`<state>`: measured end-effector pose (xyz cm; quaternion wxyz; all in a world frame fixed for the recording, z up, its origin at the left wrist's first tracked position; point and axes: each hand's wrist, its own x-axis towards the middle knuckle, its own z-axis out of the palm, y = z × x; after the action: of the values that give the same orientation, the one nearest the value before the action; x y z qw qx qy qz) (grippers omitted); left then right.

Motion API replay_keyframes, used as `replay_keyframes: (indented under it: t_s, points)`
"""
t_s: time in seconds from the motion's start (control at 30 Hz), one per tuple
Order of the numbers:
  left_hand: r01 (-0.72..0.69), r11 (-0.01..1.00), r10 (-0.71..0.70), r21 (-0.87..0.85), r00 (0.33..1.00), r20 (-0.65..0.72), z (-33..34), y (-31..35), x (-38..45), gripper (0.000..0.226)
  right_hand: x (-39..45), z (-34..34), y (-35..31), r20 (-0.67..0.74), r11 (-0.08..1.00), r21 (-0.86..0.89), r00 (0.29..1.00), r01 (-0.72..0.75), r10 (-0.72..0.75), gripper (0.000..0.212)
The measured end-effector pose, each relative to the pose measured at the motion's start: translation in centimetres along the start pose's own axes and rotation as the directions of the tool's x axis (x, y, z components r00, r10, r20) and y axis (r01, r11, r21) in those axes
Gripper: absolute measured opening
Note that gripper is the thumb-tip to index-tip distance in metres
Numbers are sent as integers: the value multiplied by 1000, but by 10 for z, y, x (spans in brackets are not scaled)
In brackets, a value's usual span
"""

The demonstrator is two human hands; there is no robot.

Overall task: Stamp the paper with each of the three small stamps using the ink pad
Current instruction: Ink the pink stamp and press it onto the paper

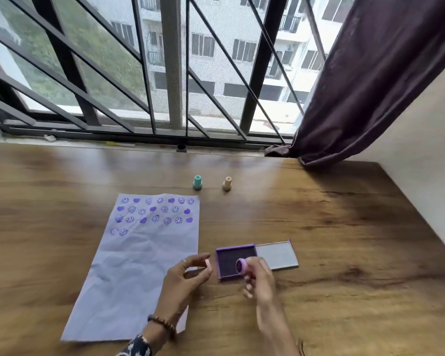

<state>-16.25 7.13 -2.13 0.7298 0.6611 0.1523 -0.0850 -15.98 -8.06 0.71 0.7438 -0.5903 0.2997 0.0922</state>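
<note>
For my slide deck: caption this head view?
Right hand holds pink stamp over open ink pad; left hand holds its cap.
</note>
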Motion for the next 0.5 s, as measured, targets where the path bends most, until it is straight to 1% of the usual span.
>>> replay_keyframes:
  t_s: [0.03, 0.07, 0.1, 0.13, 0.17, 0.2, 0.23, 0.27, 0.3, 0.33, 0.37, 0.4, 0.43, 0.47, 0.5]
  points:
    - [-11, 1000, 12, 27, 1000, -4, -2, 1, 3, 21, -1, 1, -10, -21, 957, -261, 991, 124, -134, 18]
    - [-22, 999, 22, 49, 1000, -4, -3, 2, 7, 19, -3, 3, -20, -2, 840, -492, 965, 228, -264, 18]
    - [-25, 998, 25, 61, 1000, -3, -4, 4, 11, 18, -6, 5, -30, 48, 698, -648, 931, 305, -362, 18]
    - [-18, 998, 18, 56, 1000, -2, -4, 5, 14, 18, -10, 8, -41, 116, 562, -738, 891, 374, -439, 17]
    - [-4, 999, 4, 39, 1000, 4, -4, 6, 18, 18, -14, 10, -50, 185, 432, -789, 839, 437, -511, 17]
    - [11, 1000, -11, 15, 1000, 16, -3, 7, 22, 18, -19, 11, -60, 243, 312, -815, 776, 489, -583, 17]
    - [25, 1000, -24, -9, 999, 28, -3, 7, 25, 17, -23, 12, -69, 282, 198, -829, 696, 524, -660, 16]
    - [34, 999, -32, -30, 999, 37, -2, 6, 28, 17, -24, 14, -75, 305, 102, -839, 617, 535, -725, 15]
    - [38, 998, -36, -47, 998, 41, -1, 6, 30, 17, -24, 16, -76, 310, 48, -847, 565, 530, -765, 14]
    - [39, 997, -37, -60, 998, 41, 0, 5, 31, 17, -23, 19, -74, 303, 34, -856, 554, 515, -775, 12]
    - [41, 996, -38, -73, 999, 37, 1, 4, 32, 17, -17, 22, -62, 297, 24, -871, 567, 490, -768, 10]
    - [42, 995, -39, -85, 999, 31, 2, 2, 33, 16, -9, 26, -47, 286, 25, -899, 629, 438, -723, 9]
    - [43, 995, -41, -89, 999, 25, 3, 2, 34, 16, 0, 29, -30, 280, 8, -931, 725, 366, -629, 16]
    - [44, 995, -43, -86, 999, 22, 4, 1, 34, 16, 8, 31, -14, 295, -76, -950, 788, 303, -541, 26]
    - [43, 996, -41, -78, 999, 24, 4, 0, 34, 15, 15, 32, -2, 292, -143, -956, 829, 254, -477, 33]
